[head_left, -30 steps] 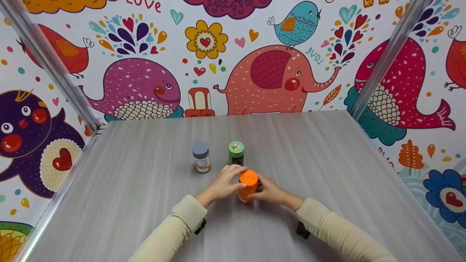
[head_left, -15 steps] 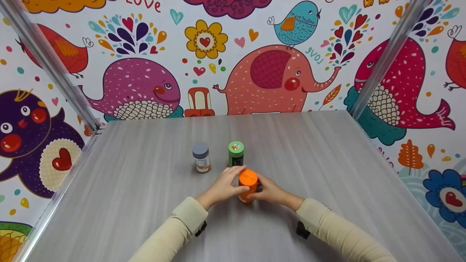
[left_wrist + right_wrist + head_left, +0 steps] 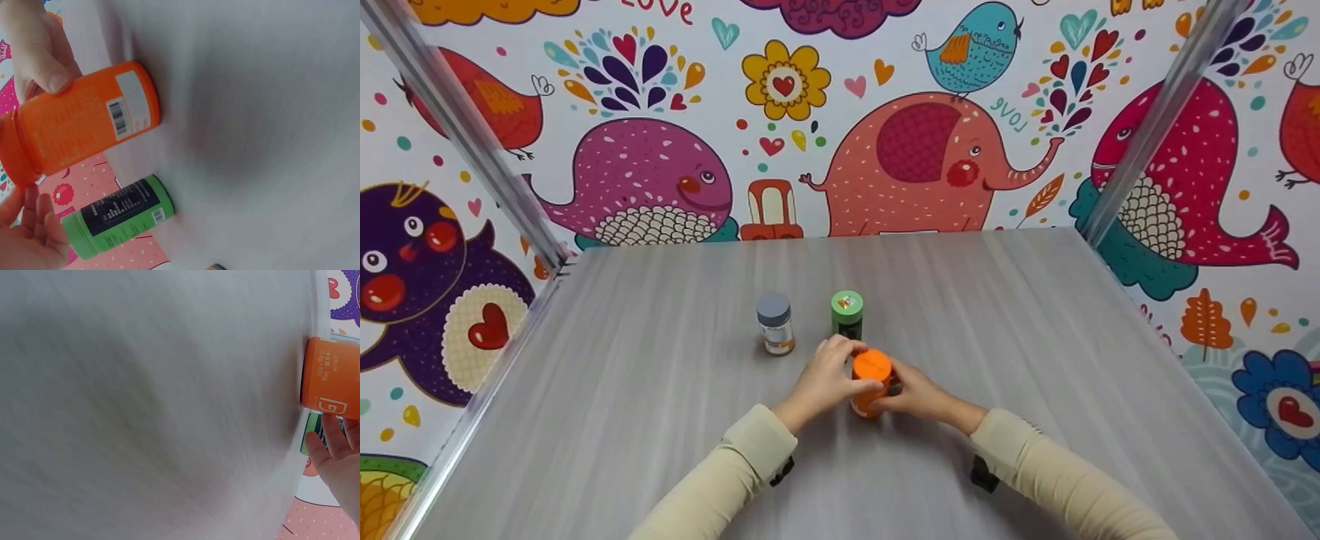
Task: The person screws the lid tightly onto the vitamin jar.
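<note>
An orange plastic bottle (image 3: 867, 405) with an orange screw cap (image 3: 872, 365) stands upright on the table in the head view, between the two hands. My left hand (image 3: 825, 377) grips the cap, thumb on the near side and fingers at the far side. On the right, my right hand (image 3: 922, 394) holds the bottle's body; its thumb lies along the orange wall in the left wrist view. A barcode label (image 3: 128, 105) shows low on the bottle there. Just behind it is a green-capped bottle (image 3: 847, 307) with a black label, close to my left fingers.
A small bottle with a grey cap (image 3: 775, 321) stands left of the green-capped one. The grey wood-grain table (image 3: 660, 360) meets a cartoon-printed wall (image 3: 780, 150) at the back. Metal posts (image 3: 1140, 127) rise at the table's far corners.
My left hand has turned around the cap, its thumb sliding right along the near side and its wrist shifting slightly right. My right hand and the bottles have stayed in place.
</note>
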Motion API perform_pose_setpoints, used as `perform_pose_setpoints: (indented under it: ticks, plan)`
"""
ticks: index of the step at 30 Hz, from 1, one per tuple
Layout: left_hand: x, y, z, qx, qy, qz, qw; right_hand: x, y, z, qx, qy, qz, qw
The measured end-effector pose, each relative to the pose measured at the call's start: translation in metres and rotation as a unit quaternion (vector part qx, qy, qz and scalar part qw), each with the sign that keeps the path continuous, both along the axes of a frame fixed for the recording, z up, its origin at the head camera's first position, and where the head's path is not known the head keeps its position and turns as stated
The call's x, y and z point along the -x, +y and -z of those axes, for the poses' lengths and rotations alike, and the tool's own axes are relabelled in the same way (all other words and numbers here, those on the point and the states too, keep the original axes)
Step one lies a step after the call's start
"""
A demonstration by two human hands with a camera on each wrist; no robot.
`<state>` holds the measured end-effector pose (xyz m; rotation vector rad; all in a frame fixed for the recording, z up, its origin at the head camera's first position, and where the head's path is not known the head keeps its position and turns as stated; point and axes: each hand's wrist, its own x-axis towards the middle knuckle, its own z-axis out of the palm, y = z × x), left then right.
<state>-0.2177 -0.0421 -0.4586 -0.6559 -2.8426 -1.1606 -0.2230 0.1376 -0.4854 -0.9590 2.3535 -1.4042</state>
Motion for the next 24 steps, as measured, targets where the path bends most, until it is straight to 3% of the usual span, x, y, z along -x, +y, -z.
perform_pose_setpoints:
  ticks: [17,24]
  plan:
    - [0.006,-0.012,-0.005,0.025,0.004,0.123,0.9921,0.001,-0.001,0.002,0.011,0.001,-0.005,1.000]
    - [0.004,-0.013,-0.004,0.012,-0.034,0.153,0.9876,0.001,-0.001,0.002,0.012,0.007,-0.004,1.000]
